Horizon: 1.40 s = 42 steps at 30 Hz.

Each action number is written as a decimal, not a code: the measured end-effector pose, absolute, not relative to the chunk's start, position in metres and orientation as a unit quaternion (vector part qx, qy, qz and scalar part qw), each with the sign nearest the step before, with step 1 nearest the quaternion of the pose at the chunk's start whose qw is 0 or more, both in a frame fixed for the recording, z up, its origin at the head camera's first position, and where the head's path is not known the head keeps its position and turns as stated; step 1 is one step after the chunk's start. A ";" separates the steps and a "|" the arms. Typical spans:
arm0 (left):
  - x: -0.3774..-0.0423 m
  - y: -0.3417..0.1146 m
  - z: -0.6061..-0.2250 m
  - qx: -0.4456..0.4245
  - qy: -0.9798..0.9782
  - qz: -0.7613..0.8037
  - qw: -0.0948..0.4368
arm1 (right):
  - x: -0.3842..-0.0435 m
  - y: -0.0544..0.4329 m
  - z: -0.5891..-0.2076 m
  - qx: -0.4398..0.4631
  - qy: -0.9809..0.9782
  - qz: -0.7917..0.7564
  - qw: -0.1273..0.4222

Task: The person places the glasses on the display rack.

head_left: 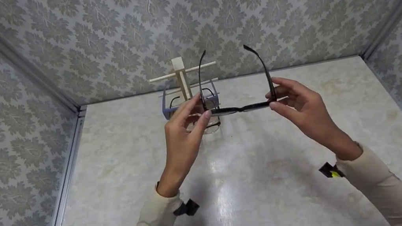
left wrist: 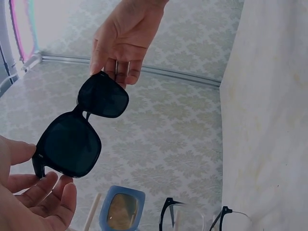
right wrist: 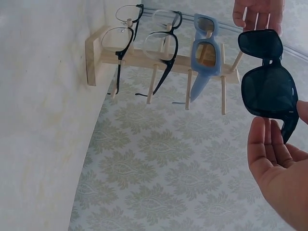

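Note:
Black sunglasses (head_left: 241,109) with large dark lenses are held up in front of a wooden glasses stand (head_left: 181,78). At one end of the front, my left hand (head_left: 184,135) pinches the frame near the hinge. My right hand (head_left: 305,107) grips the opposite end the same way, thumb towards me. Both temples are unfolded and point away from me. In the right wrist view, the dark lenses (right wrist: 269,91) hang beyond the stand's top end, beside its uppermost pegs. The left wrist view shows the left thumb and fingers (left wrist: 53,197) around the hinge corner.
The stand carries blue-framed sunglasses (right wrist: 206,55) with amber lenses. Two pairs of black-and-clear glasses (right wrist: 168,62) sit on lower pegs. Its base (right wrist: 91,62) rests on the pale marbled table (head_left: 127,204). Patterned wall panels (head_left: 206,16) enclose the back and sides.

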State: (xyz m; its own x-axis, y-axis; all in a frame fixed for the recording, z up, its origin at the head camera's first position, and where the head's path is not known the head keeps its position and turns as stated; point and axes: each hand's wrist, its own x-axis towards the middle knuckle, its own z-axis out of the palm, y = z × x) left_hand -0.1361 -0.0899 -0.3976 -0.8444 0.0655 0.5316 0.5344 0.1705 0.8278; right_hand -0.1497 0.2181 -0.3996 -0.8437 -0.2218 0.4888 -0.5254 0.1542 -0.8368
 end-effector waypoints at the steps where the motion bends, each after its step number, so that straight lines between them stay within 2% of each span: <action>1: -0.136 -0.091 -0.397 -0.201 -0.740 -0.612 0.193 | -0.151 0.217 -0.399 0.251 -0.747 0.603 0.126; 42: -0.133 -0.135 -0.372 -0.167 -0.737 -0.611 0.236 | -0.179 0.168 -0.375 0.289 -0.733 0.608 0.101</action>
State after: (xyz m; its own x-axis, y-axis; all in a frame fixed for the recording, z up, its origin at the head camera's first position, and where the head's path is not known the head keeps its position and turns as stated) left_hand -0.1333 -0.1353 -0.3722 -0.8325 -0.0424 0.5524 0.5351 0.1965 0.8216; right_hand -0.1790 0.1685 -0.3751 -0.8128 -0.3004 0.4990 -0.5459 0.0942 -0.8325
